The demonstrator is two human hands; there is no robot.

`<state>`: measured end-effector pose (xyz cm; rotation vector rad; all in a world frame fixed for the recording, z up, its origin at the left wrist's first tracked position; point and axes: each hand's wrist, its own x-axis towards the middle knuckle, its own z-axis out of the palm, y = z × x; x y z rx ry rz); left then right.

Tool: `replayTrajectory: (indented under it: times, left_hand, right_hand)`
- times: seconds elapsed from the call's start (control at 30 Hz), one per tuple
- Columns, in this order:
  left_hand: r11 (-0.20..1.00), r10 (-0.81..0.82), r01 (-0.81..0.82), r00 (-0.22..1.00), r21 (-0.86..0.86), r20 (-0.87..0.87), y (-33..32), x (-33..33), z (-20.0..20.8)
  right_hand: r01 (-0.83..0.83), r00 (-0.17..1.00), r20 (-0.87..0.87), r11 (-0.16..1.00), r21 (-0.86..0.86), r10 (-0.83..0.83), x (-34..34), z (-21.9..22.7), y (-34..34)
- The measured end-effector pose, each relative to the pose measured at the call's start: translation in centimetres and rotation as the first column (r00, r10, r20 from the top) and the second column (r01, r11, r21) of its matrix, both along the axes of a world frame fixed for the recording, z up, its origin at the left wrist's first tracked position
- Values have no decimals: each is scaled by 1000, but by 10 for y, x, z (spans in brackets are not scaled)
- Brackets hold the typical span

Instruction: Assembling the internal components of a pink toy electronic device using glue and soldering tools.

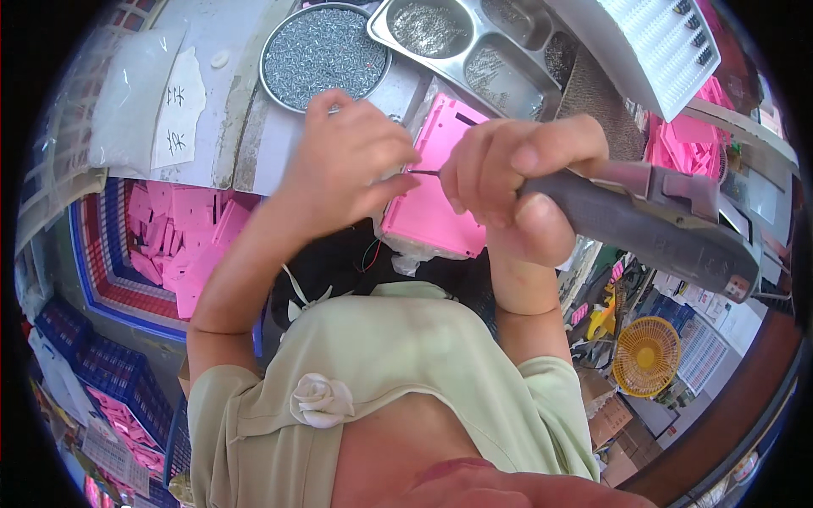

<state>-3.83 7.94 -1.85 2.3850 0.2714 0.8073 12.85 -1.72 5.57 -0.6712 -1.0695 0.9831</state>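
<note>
My right hand (pixel 529 173) is wrapped round a dark grey electric screwdriver (pixel 652 224). Its thin bit points left, over a flat pink plastic panel (pixel 436 216) that lies on clear plastic wrap in front of me. My left hand (pixel 351 157) is curled at the panel's left side, with the thumb and fingertips pinched close by the tip of the bit. Whatever sits between those fingertips is too small to make out. Just beyond the left hand stands a round metal dish (pixel 324 55) full of small silvery screws.
A compartmented steel tray (pixel 487 63) of small metal parts stands at the back, beside a white ribbed tray (pixel 656 51). Pink pieces fill a blue-rimmed basket (pixel 85 245) at left; more pink parts (pixel 690 135) lie at far right. A yellow basket (pixel 646 356) is lower right.
</note>
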Motion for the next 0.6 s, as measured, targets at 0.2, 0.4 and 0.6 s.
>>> replayTrajectory:
  times: [0.2, 0.4, 0.6]
  left_hand:
    - [872, 478, -392, 810, 294, -340, 66, -8, -27]
    - [853, 488, -442, 863, 276, -126, 67, -9, -36]
    - [847, 511, -467, 847, 255, -144, 72, -3, -37]
  right_hand:
    - [54, 994, 103, 987, -151, -39, -16, -15, -24]
    - [52, 949, 314, 971, -234, 24, -19, -23, -27]
    - [89, 867, 497, 977, -194, 20, -23, -25, -26]
